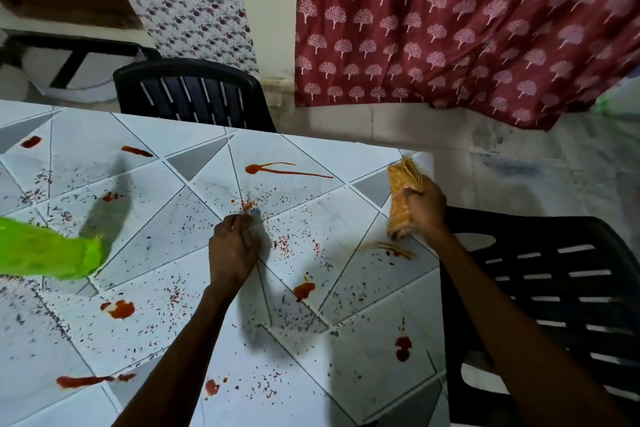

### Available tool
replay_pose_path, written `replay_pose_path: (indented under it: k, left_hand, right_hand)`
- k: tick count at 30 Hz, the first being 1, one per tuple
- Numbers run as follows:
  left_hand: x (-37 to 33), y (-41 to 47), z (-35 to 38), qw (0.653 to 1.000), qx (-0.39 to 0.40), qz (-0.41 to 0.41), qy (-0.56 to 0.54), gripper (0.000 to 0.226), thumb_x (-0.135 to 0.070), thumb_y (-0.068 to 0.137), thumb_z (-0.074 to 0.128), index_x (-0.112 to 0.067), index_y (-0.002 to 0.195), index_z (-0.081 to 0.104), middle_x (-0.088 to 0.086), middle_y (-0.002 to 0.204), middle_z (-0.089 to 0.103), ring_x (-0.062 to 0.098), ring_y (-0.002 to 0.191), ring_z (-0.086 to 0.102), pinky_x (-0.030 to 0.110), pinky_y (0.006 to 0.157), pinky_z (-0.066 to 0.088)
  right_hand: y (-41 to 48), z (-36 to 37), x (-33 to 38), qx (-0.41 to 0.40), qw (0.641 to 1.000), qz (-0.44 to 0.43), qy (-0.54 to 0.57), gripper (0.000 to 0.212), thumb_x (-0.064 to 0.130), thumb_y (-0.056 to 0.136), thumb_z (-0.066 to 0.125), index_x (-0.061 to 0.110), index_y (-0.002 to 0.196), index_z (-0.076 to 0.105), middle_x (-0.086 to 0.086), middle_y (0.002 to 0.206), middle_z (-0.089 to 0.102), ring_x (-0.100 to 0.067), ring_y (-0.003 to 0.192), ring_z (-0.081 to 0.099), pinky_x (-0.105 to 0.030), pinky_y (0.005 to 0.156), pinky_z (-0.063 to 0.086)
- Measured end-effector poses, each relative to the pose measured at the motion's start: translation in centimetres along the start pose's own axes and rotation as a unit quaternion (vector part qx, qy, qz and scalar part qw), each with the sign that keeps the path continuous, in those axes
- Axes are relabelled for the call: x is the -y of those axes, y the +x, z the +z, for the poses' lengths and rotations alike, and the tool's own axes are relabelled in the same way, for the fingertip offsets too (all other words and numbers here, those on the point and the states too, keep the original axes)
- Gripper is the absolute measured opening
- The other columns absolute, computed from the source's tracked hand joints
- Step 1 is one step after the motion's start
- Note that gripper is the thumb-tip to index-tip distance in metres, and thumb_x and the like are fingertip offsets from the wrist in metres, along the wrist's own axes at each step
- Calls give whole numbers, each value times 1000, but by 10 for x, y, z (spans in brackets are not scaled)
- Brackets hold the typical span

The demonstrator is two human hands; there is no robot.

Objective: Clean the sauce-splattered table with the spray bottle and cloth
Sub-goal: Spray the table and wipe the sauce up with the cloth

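Your hands sit apart over the sauce-splattered table (363, 374).
Your left hand (232, 248) curls at centre; whether it holds anything is too blurred to tell. At 9 o'clock lies a blurred green shape (45, 250). At 3 o'clock your right hand (425, 206) grips the cloth (401, 191). A chair (194, 94) stands at 12.

The table (173, 135) is flat and open across its middle and near side, carrying only thin sauce blotches (121, 308) and specks. A blurred green thing (48, 250) lies across its left edge and blocks that side. The left hand (235, 246) sits curled mid-table and the right hand (424, 208) grips the cloth (403, 198) at the right edge, with open surface between them. One black chair (194, 94) crowds the far edge and another (554, 288) the right.
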State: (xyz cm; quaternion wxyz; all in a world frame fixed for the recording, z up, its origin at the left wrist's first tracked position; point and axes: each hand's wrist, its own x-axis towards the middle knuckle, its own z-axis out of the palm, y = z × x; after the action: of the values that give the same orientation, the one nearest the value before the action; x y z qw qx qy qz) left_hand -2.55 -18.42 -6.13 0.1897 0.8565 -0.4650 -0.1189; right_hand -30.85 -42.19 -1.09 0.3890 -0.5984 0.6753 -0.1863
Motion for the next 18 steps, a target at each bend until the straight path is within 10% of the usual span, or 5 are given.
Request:
replay_pose_path:
  k: [4,18]
  left_hand:
    - [21,-2,-4,999,9,18,40,62,-43,88,47,-8,138,49,14,140,51,35,121,50,44,92,48]
    - [101,-8,-30,999,44,16,12,69,-43,85,41,0,139,47,22,142,47,43,123,51,48,97,50]
  right_hand:
    - [13,42,25,22,999,41,-4,36,34,95,55,10,117,69,-18,115,72,-39,105,67,-37,83,51]
    - [-115,199,77,345,931,-97,-62,27,14,87,61,24,110,72,-7,96,77,-29,89,74,-42,83,63]
